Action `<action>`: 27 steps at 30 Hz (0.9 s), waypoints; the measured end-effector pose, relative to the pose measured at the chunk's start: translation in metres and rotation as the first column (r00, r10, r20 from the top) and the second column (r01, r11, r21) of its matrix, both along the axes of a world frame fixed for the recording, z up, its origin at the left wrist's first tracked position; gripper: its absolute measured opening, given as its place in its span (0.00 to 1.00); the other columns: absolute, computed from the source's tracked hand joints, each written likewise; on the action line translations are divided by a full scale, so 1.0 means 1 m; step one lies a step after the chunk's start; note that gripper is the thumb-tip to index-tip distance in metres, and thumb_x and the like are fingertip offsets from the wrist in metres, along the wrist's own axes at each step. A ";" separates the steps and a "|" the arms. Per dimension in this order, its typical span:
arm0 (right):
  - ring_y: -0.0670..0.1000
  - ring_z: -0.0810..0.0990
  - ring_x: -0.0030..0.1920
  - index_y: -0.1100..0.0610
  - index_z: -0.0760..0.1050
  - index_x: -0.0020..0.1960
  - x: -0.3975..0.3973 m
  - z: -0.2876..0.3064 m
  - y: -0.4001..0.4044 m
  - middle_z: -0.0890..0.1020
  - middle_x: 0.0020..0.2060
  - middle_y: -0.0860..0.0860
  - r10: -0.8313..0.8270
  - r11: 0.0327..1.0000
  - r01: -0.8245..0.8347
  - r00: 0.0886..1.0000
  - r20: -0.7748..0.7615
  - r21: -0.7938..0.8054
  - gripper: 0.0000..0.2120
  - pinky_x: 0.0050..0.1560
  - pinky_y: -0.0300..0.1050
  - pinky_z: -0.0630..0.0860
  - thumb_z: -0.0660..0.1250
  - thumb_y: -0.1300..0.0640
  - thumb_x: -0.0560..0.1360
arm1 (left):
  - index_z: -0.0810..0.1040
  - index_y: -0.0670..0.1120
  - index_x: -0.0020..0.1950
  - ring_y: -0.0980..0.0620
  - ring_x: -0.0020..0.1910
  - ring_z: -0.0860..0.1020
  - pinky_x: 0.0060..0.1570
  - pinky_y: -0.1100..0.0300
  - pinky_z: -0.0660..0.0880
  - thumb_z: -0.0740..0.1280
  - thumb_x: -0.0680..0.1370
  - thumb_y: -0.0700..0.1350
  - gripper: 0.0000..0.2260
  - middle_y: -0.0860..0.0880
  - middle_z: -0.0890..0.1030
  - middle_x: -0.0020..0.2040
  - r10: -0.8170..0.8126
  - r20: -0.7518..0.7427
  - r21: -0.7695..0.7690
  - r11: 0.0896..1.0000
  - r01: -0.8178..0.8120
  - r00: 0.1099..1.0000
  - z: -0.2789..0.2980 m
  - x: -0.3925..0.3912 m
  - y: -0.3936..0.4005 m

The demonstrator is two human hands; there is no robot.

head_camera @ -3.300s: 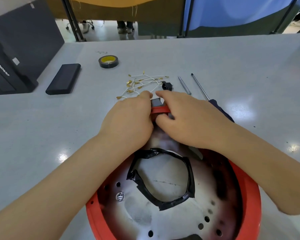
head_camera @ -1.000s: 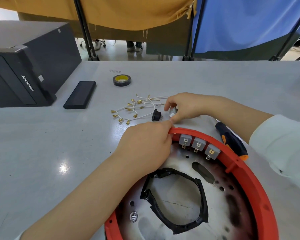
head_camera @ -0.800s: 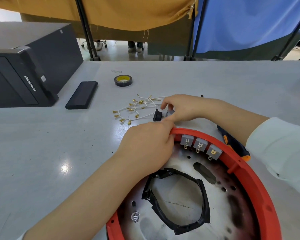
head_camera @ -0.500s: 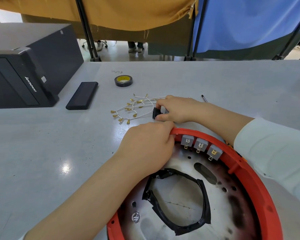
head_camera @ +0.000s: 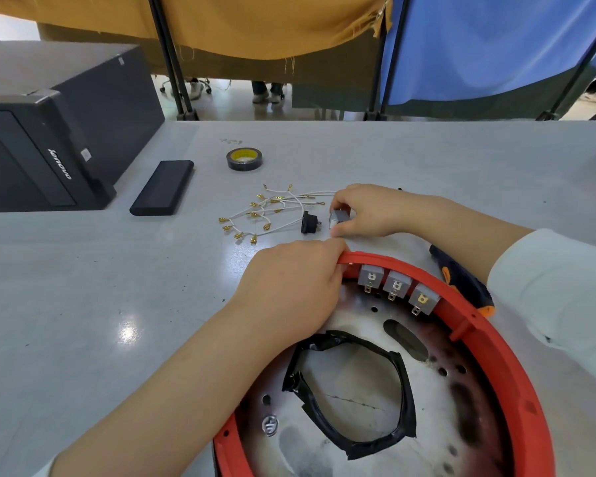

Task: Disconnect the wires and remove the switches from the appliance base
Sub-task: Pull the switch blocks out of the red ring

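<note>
The round appliance base (head_camera: 496, 366) has an orange rim and a scorched metal plate with black tape around its central hole. Three grey switches (head_camera: 396, 287) sit in a row inside the far rim, their terminals bare. My left hand (head_camera: 289, 290) grips the rim just left of them. Beyond the rim, my right hand (head_camera: 369, 210) pinches a removed grey switch (head_camera: 338, 216) just above the table. A black switch (head_camera: 308, 222) lies loose right beside it. Several white wires with gold terminals (head_camera: 269, 211) are piled to the left.
A screwdriver with a black and orange handle (head_camera: 465, 284) lies under my right forearm. A roll of black tape (head_camera: 244, 159), a flat black block (head_camera: 162, 187) and a black computer case (head_camera: 55, 132) stand further left and back on the grey table (head_camera: 83, 287).
My right hand has pulled a grey switch off the rim and carried it out beside the loose black switch. My left hand has stayed on the rim.
</note>
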State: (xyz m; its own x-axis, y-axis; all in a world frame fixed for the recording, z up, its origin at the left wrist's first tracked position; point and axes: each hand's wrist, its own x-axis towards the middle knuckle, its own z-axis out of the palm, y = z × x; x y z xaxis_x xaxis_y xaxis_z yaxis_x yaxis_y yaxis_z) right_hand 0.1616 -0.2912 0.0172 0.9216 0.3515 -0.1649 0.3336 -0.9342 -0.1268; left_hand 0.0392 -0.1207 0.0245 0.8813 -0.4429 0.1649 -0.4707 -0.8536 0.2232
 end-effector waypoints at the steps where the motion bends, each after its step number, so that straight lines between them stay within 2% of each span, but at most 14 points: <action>1: 0.50 0.72 0.53 0.55 0.70 0.66 -0.001 0.001 0.000 0.73 0.59 0.52 -0.008 1.000 0.008 1.000 -0.001 0.002 0.23 0.55 0.44 0.70 0.67 0.45 0.75 | 0.70 0.53 0.56 0.48 0.45 0.75 0.37 0.55 0.64 0.53 0.82 0.51 0.08 0.51 0.78 0.47 0.002 -0.006 0.002 1.000 -0.002 1.000 0.000 0.000 0.000; 4: 0.49 0.72 0.54 0.53 0.67 0.68 -0.011 0.011 0.000 0.71 0.61 0.51 -0.040 0.997 0.039 0.999 0.016 0.070 0.25 0.57 0.45 0.70 0.66 0.44 0.75 | 0.70 0.53 0.53 0.46 0.46 0.75 0.38 0.55 0.66 0.55 0.82 0.51 0.07 0.51 0.79 0.48 0.030 -0.076 -0.020 0.999 -0.032 0.997 0.003 0.001 0.001; 7: 0.41 0.74 0.44 0.50 0.70 0.65 -0.035 0.032 -0.002 0.76 0.55 0.46 -0.066 0.969 0.051 0.996 0.054 0.244 0.20 0.43 0.36 0.68 0.64 0.42 0.76 | 0.67 0.53 0.48 0.44 0.48 0.76 0.39 0.55 0.66 0.56 0.82 0.49 0.04 0.49 0.79 0.49 0.094 -0.128 -0.042 0.994 -0.100 0.987 0.003 0.001 -0.001; 9: 0.40 0.77 0.44 0.47 0.73 0.59 -0.061 0.046 -0.003 0.78 0.48 0.41 -0.074 0.928 0.082 0.997 -0.034 0.364 0.19 0.39 0.34 0.68 0.62 0.37 0.74 | 0.67 0.52 0.49 0.43 0.47 0.75 0.38 0.56 0.64 0.57 0.81 0.47 0.02 0.47 0.79 0.50 0.139 -0.118 -0.012 0.990 -0.142 0.983 0.004 0.000 -0.004; 11: 0.38 0.78 0.45 0.43 0.74 0.58 -0.091 0.057 -0.003 0.79 0.47 0.38 -0.022 0.936 0.071 0.989 -0.145 0.345 0.27 0.43 0.35 0.72 0.60 0.28 0.67 | 0.70 0.50 0.54 0.43 0.43 0.72 0.38 0.55 0.64 0.57 0.80 0.45 0.04 0.46 0.78 0.50 0.184 -0.124 0.035 0.983 -0.181 0.975 0.005 -0.002 -0.007; 12: 0.38 0.78 0.46 0.42 0.73 0.60 -0.105 0.058 -0.003 0.79 0.48 0.38 0.007 0.954 0.050 0.982 -0.190 0.295 0.29 0.46 0.36 0.73 0.61 0.28 0.65 | 0.70 0.50 0.56 0.44 0.42 0.70 0.38 0.55 0.63 0.57 0.80 0.44 0.07 0.45 0.78 0.51 0.207 -0.132 0.065 0.978 -0.200 0.969 0.006 -0.003 -0.008; 13: 0.39 0.78 0.49 0.41 0.71 0.63 -0.115 0.057 -0.005 0.78 0.52 0.38 0.035 0.972 0.016 0.977 -0.212 0.234 0.29 0.50 0.37 0.74 0.65 0.31 0.66 | 0.70 0.49 0.58 0.44 0.41 0.68 0.38 0.55 0.63 0.57 0.79 0.43 0.09 0.45 0.78 0.51 0.229 -0.136 0.095 0.971 -0.217 0.964 0.007 -0.005 -0.009; 15: 0.43 0.75 0.57 0.45 0.66 0.68 -0.126 0.049 -0.007 0.75 0.60 0.41 0.057 0.989 -0.033 0.985 -0.163 0.146 0.27 0.58 0.40 0.71 0.69 0.43 0.72 | 0.70 0.49 0.61 0.45 0.42 0.67 0.39 0.55 0.64 0.57 0.79 0.42 0.11 0.44 0.77 0.53 0.256 -0.137 0.148 0.960 -0.236 0.957 0.009 -0.007 -0.010; 18: 0.49 0.72 0.62 0.51 0.66 0.69 -0.133 0.039 -0.002 0.74 0.63 0.49 0.007 0.986 0.006 0.997 -0.081 0.168 0.21 0.63 0.47 0.68 0.66 0.55 0.77 | 0.69 0.48 0.63 0.45 0.43 0.67 0.42 0.54 0.66 0.57 0.80 0.44 0.11 0.44 0.77 0.54 0.257 -0.169 0.192 0.955 -0.224 0.951 0.012 -0.010 -0.009; 21: 0.52 0.72 0.62 0.55 0.70 0.66 -0.136 0.031 0.005 0.75 0.61 0.52 0.009 0.983 -0.008 1.000 -0.007 0.184 0.16 0.61 0.49 0.68 0.61 0.59 0.78 | 0.69 0.48 0.60 0.46 0.45 0.69 0.43 0.55 0.66 0.56 0.82 0.53 0.12 0.44 0.77 0.54 0.224 -0.219 0.225 0.959 -0.174 0.950 0.017 -0.010 -0.004; 23: 0.52 0.71 0.61 0.56 0.70 0.65 -0.137 0.029 0.007 0.76 0.60 0.51 0.035 0.982 -0.043 0.998 0.046 0.185 0.16 0.61 0.51 0.69 0.59 0.61 0.77 | 0.70 0.47 0.58 0.45 0.48 0.72 0.44 0.54 0.68 0.56 0.81 0.55 0.13 0.44 0.77 0.55 0.167 -0.216 0.231 0.966 -0.116 0.962 0.020 -0.010 -0.002; 27: 0.51 0.72 0.57 0.56 0.70 0.62 -0.137 0.024 0.011 0.77 0.55 0.51 0.114 0.963 -0.140 0.986 0.122 0.232 0.16 0.57 0.47 0.69 0.57 0.62 0.76 | 0.70 0.46 0.62 0.45 0.59 0.75 0.56 0.51 0.71 0.59 0.81 0.51 0.13 0.46 0.77 0.60 -0.005 -0.201 0.051 0.999 0.016 0.980 0.018 -0.010 -0.001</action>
